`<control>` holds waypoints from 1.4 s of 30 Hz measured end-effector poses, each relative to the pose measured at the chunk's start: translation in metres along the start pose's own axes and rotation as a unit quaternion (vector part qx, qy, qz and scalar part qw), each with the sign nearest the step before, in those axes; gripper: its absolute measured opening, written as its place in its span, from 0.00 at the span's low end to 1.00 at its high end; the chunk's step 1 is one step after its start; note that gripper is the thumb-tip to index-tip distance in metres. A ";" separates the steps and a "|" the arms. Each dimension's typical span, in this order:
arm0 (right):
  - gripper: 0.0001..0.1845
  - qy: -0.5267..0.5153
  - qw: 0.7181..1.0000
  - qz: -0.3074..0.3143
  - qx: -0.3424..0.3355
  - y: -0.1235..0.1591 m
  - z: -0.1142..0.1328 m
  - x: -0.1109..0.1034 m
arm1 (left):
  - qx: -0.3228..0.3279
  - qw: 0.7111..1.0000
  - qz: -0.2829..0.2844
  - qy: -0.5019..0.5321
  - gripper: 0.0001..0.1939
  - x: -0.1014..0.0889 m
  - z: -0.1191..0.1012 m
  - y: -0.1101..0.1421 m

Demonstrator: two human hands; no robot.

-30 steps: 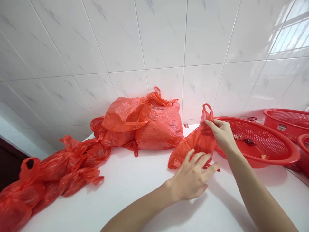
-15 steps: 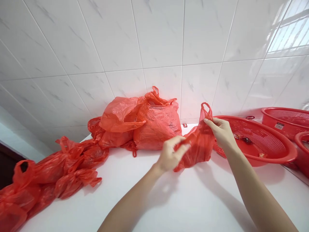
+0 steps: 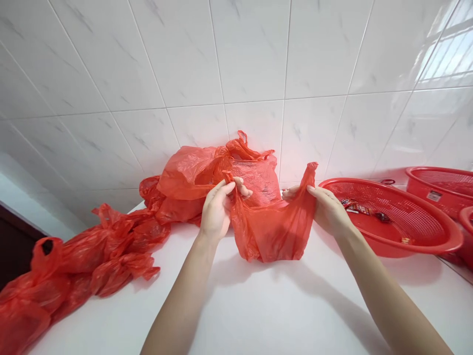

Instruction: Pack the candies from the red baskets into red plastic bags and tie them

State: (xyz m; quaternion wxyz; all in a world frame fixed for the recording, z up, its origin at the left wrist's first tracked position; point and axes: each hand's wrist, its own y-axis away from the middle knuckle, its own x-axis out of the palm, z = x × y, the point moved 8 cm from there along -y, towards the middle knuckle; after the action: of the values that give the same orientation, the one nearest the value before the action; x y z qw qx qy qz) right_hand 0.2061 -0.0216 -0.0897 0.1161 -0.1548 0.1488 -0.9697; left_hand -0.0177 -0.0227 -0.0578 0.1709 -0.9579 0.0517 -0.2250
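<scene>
White marble-patterned tiled wall (image 3: pixel 254 59) behind white smooth tabletop (image 3: pixel 258 315). Along left side, row of knotted red plastic bags (image 3: pixel 81 261). At right, round red perforated plastic basket (image 3: pixel 391 217), small wrapped packets (image 3: pixel 358 209) inside. Near wall, bulging red plastic bags (image 3: pixel 218 177). In front of those, translucent red plastic carrier bag (image 3: pixel 275 234), upright, one handle pinched in left hand (image 3: pixel 218 209), other in right hand (image 3: pixel 328 207).

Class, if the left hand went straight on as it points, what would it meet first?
Beyond the held bag, the left hand would probably meet the bulging bag by the wall, though depth is unclear.
</scene>
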 end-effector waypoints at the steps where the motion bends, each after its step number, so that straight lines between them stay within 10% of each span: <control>1: 0.19 -0.017 1.000 0.009 0.008 0.000 -0.003 0.004 | 0.000 1.000 0.004 -0.003 0.07 0.001 0.000 0.000; 18: 0.26 0.155 0.988 0.000 0.026 0.025 -0.016 0.050 | 0.023 0.954 0.255 -0.154 0.11 0.047 0.001 0.031; 27: 0.22 0.196 0.977 0.080 0.018 0.031 -0.011 0.066 | 0.072 0.953 0.190 -0.225 0.10 0.039 0.002 0.024; 37: 0.09 0.414 0.897 0.089 -0.128 0.037 0.007 0.075 | 0.050 0.922 0.124 -0.364 0.18 0.028 0.008 0.021; 42: 0.10 0.505 0.821 0.038 -0.265 0.047 0.019 0.077 | 0.004 0.905 0.208 -0.372 0.16 0.037 0.022 0.024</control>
State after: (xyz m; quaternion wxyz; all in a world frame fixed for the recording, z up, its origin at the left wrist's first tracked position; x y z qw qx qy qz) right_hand 0.1496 -0.0915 -0.0671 0.0158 0.3375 0.4431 -0.8303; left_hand 0.0242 -0.0450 -0.0693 0.2244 -0.9389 0.1813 0.1876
